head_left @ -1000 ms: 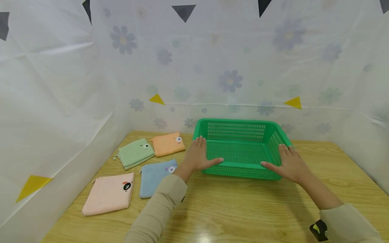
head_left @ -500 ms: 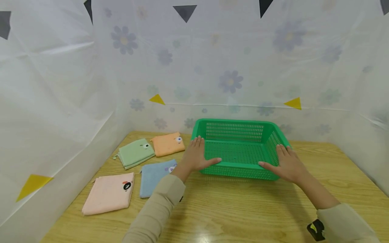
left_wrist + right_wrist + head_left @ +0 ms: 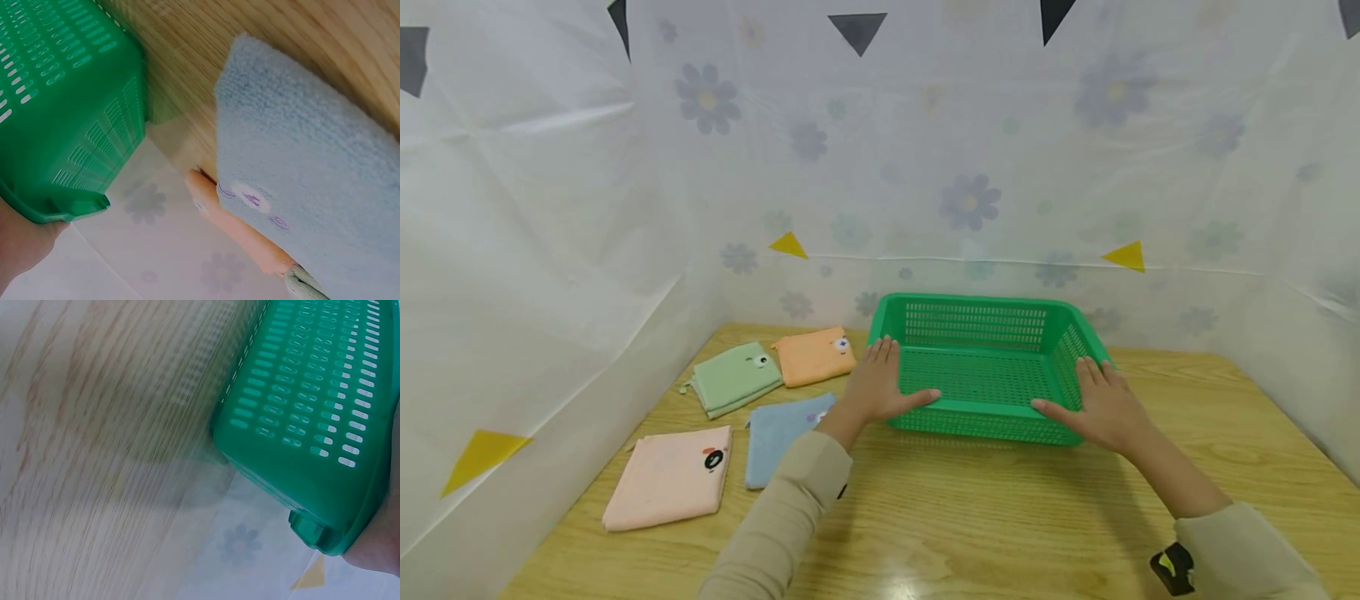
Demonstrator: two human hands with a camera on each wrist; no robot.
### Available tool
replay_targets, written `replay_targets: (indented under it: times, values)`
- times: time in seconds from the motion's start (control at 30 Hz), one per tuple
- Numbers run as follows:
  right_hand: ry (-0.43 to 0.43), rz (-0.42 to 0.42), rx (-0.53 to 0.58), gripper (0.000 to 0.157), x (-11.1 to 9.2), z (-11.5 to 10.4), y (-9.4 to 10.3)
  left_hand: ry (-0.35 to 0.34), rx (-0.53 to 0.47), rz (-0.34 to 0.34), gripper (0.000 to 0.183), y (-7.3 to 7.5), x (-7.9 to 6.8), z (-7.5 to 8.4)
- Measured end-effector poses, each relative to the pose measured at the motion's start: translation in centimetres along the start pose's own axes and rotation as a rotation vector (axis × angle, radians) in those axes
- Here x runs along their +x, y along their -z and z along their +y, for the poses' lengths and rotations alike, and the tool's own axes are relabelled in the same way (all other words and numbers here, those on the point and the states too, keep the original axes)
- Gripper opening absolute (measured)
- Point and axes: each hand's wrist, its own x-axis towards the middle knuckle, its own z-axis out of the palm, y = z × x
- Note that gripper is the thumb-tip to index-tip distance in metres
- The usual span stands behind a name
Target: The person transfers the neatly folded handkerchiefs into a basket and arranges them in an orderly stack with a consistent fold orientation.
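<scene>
An empty green plastic basket (image 3: 983, 421) with slotted walls stands on the table, toward the back. My left hand (image 3: 874, 392) rests on its front left corner, thumb stretched along the front rim and fingers straight over the side. On the front right corner, my right hand (image 3: 1111, 412) lies the same way, with its thumb pointing inward. The left wrist view has the basket (image 3: 75, 119) beside a folded blue hand towel (image 3: 300, 144). Seen from the right wrist, the slotted front wall of the basket (image 3: 294, 412) fills the right side, and only part of the hand shows.
Left of the basket lie folded towels: pink (image 3: 670, 479), green (image 3: 736, 379), orange (image 3: 814, 358), and the blue one partly behind my left sleeve. White sheeting (image 3: 880, 167) with flower prints encloses the back and sides of the wooden table (image 3: 955, 517).
The basket has shifted slightly to the left, with both hands moving along on its corners. The towels have stayed in place.
</scene>
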Motion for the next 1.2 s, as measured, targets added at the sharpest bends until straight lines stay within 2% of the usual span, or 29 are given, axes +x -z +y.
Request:
replay_targets:
  times: [0.27,0.57,0.87,1.2]
  values:
    - [0.009,-0.004,0.0,0.104,-0.1,0.0,0.1,-0.007,-0.019,0.005,0.1,0.1,-0.2,-0.2]
    - [0.05,0.011,-0.019,0.101,-0.2,1.1,0.6,-0.017,-0.008,0.016,0.1,0.0,-0.1,-0.2]
    - [0.089,-0.005,0.037,0.099,0.2,1.9,0.7,-0.012,-0.011,0.014,0.101,0.0,-0.3,-0.2]
    - [0.082,-0.008,0.048,0.098,0.1,2.0,0.5,0.006,-0.007,0.013,0.102,0.0,-0.2,-0.2]
